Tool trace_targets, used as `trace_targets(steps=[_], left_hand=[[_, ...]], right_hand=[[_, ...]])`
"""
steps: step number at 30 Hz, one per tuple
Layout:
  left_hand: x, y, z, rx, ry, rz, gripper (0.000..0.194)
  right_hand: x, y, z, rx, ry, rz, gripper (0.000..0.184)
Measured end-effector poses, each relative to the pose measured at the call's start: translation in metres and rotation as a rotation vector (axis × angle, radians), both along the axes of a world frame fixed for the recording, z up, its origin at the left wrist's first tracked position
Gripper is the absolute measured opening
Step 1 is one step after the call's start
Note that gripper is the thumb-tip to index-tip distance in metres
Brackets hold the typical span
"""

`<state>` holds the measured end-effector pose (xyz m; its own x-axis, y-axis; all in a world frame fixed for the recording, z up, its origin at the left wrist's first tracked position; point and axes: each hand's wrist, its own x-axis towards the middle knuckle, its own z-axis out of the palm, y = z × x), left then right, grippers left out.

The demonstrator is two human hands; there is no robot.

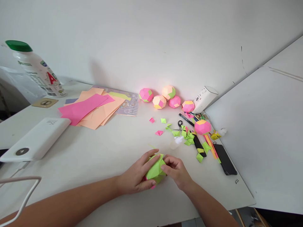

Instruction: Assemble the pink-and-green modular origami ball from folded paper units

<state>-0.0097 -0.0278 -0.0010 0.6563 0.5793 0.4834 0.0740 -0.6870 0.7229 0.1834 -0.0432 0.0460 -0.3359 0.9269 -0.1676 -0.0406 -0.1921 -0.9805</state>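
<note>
A faceted paper ball (155, 170), mostly green with some pink at its lower edge, is held low over the front of the table. My left hand (139, 173) wraps round its left side, fingers over the top and thumb below. At the ball's right side, my right hand (176, 171) is closed, thumb and forefinger pinching at a green paper flap. Just beyond lies a small glue bottle (177, 142) with a whitish tip. Green folded paper pieces (189, 138) are scattered to the right, and pink folded pieces (159, 133) lie behind the ball.
Finished paper balls (168, 92) sit along the wall. Scissors (180, 124), a black-and-yellow cutter (199, 145) and a black phone (224, 159) lie right. Coloured paper sheets (99, 110), a white power bank (44, 138) and a green-capped bottle (39, 69) stand or lie left.
</note>
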Motion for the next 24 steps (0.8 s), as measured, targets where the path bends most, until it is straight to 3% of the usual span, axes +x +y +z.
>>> trace_targets(steps=[10,24], left_hand=[[0.0006,0.0001,-0.0004,0.027,0.012,0.004,0.070],[0.0009,-0.0009,-0.0039,0.083,0.023,-0.007,0.079]], right_hand=[[-0.0065,-0.0033,0.0011,-0.064,-0.002,0.000,0.026],[-0.0068,-0.0063,-0.0004,-0.025,0.010,-0.042,0.024]])
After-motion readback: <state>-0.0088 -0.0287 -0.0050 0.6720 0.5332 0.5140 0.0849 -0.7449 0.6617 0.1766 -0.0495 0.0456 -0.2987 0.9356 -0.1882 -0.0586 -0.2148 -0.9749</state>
